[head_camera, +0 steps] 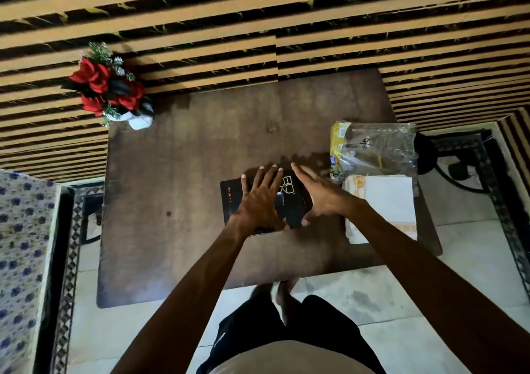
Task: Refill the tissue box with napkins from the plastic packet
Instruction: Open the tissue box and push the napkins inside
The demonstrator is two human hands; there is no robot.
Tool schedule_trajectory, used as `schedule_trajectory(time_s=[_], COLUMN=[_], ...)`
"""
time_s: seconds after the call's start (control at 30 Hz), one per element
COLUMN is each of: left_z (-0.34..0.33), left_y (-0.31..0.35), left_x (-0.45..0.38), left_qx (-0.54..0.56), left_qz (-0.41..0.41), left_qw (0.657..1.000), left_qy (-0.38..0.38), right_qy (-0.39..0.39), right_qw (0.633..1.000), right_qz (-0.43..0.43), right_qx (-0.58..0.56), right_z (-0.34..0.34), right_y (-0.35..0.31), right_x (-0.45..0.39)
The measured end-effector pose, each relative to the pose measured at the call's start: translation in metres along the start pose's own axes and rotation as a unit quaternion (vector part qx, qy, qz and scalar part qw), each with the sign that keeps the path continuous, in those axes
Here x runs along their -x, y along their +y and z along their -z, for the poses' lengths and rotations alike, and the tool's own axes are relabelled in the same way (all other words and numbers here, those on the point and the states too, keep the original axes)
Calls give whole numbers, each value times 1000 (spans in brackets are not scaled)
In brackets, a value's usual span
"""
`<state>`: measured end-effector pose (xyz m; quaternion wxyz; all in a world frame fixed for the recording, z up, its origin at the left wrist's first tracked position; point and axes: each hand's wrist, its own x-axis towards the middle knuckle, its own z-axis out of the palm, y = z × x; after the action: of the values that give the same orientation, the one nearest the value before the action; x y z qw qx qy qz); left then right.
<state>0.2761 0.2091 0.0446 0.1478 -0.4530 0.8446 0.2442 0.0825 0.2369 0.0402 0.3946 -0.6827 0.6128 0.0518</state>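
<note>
Black tissue box (265, 201) sits mid-table, nearer the near edge of the table (177, 201). Left hand (259, 201) lies flat on the box top, fingers (269, 177) spread, not gripping. Right hand (318, 194) is open against the box's right side, fingers straight. White napkins (381, 204) are stacked just right of the box; plastic packet (375, 148) is behind them at the right edge. Flower vase (120, 92) is at the far-left corner.

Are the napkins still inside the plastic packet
No, the white napkins lie in a bare stack on the table, nearer the person than the crumpled plastic packet, which looks emptied.
</note>
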Motion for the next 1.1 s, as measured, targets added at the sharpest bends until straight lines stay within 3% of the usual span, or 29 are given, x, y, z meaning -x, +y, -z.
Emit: schedule_trajectory(time_s=[0.2,0.33,0.5,0.6,0.7,0.77,0.83,1.0,1.1], left_z=[-2,-2,-1,1,4,4,3,1,-2], left_y=[-5,-7,-5,-1,0,-1,-1,10,28], left_x=[-2,-3,-2,-3,-5,-6,-5,-4,-9], left_qx=[10,5,0,3,-2,-5,-7,58,51], left_qz=[-15,-16,-12,-13,-15,-19,-21,-33,-41], left_qw=[1000,1000,1000,1000,999,999,999,995,992], left_qy=[-8,-5,-13,-25,-35,-34,-27,77,105], right_qy=[88,192,157,159,75,14,14,178,282], right_qw=[990,981,962,958,967,981,990,968,923], right_qz=[11,8,-95,-128,-124,-114,-115,-158,-205], right_qx=[-114,21,204,204,208,154,74,-81,-162], right_z=[-2,7,4,-4,-16,-23,-27,-32,-28], right_y=[15,28,30,17,19,25,30,34,32], right_x=[11,6,11,14,12,13,17,30,46])
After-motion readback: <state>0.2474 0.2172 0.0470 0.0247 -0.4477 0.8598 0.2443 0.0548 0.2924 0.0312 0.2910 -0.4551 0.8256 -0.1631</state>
